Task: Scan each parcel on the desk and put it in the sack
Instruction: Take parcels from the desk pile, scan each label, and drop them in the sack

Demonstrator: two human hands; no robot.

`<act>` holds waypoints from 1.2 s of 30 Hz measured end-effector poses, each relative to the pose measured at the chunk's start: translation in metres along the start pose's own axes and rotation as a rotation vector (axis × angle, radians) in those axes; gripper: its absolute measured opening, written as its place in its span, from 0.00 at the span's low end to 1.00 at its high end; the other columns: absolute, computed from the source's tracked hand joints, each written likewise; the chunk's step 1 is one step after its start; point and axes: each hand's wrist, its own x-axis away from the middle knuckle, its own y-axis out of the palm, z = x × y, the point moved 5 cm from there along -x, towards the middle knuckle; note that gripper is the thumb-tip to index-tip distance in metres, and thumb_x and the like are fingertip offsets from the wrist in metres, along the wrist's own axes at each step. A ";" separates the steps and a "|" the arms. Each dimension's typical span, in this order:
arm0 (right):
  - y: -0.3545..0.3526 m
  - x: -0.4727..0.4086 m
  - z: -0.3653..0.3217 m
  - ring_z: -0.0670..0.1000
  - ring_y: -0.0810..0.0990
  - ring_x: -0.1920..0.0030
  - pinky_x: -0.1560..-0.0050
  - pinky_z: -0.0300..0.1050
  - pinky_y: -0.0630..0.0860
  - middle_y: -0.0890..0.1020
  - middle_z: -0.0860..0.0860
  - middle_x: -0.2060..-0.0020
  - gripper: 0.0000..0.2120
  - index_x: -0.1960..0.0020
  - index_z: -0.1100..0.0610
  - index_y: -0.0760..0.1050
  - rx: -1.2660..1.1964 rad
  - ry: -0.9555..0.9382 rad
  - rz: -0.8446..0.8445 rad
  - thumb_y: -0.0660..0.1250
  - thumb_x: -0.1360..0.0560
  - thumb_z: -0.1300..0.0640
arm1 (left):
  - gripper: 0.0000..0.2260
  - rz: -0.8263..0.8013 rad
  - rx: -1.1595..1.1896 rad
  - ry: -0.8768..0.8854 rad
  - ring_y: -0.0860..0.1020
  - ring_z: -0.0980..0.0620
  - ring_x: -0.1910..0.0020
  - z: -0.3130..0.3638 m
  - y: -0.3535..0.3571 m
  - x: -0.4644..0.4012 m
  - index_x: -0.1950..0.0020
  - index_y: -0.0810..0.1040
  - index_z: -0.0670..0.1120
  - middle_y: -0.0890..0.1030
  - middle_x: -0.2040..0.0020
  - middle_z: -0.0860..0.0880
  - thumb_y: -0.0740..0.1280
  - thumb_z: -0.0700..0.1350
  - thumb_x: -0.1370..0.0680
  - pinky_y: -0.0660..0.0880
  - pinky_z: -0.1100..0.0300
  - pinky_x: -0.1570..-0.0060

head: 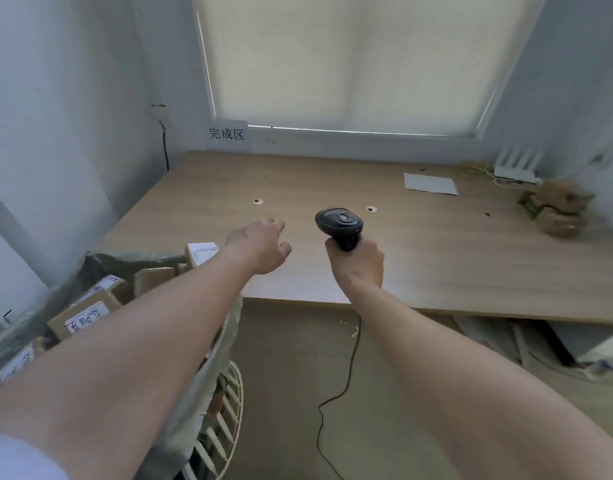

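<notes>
Desk (419,258): light wood-grain top, set into a corner under a window w/ a pale roller blind (350,60) pulled down. Walls pale blue-grey. 2 small round white caps in the top, mid-desk. White sign (226,134) w/ black characters stands against the back wall, left of the window.

Right hand (355,263): fingers curled round the handle of a black scanner (339,224), held upright above the desk front edge, head pointing away from the person. Black cable (336,393) hangs from it to the floor.

Left hand (260,245): over the desk's left front corner, palm down, fingers loosely bent, holding nothing. Contact w/ the top: cannot tell.

Sack (194,393): grey-green, mouth wide, left of the desk below its edge, sitting in a white slatted basket (228,410). Parcels (86,310) inside: several brown boxes w/ white labels, 1 resting at the rim just beside the left wrist.

Far right of desk: white sheet of paper (430,183), white router (516,168) w/ upright antennas by the wall, crumpled brown paper (557,211) w/ a green strap, blurred. Floor beige.
</notes>
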 end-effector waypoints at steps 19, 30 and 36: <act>-0.307 -0.146 0.159 0.59 0.81 0.51 0.53 0.50 0.78 0.83 0.52 0.59 0.08 0.53 0.52 0.78 -0.016 0.112 0.355 0.69 0.24 0.48 | 0.22 0.040 -0.014 0.380 0.74 0.42 0.33 0.406 0.016 -0.123 0.26 0.72 0.48 0.73 0.28 0.49 0.57 0.57 0.16 0.75 0.47 0.39; -0.416 -0.266 0.248 0.57 0.80 0.52 0.54 0.46 0.71 0.84 0.54 0.55 0.12 0.48 0.54 0.81 -0.022 0.206 0.483 0.71 0.23 0.46 | 0.22 0.013 -0.007 0.536 0.75 0.41 0.34 0.580 0.048 -0.237 0.28 0.73 0.48 0.74 0.30 0.48 0.57 0.58 0.16 0.77 0.47 0.42; -0.442 -0.366 0.283 0.59 0.84 0.49 0.49 0.51 0.81 0.87 0.54 0.54 0.13 0.48 0.53 0.83 -0.031 0.266 0.584 0.72 0.26 0.46 | 0.21 0.011 -0.015 0.659 0.76 0.41 0.37 0.658 0.072 -0.345 0.29 0.74 0.49 0.75 0.33 0.48 0.59 0.58 0.17 0.78 0.47 0.44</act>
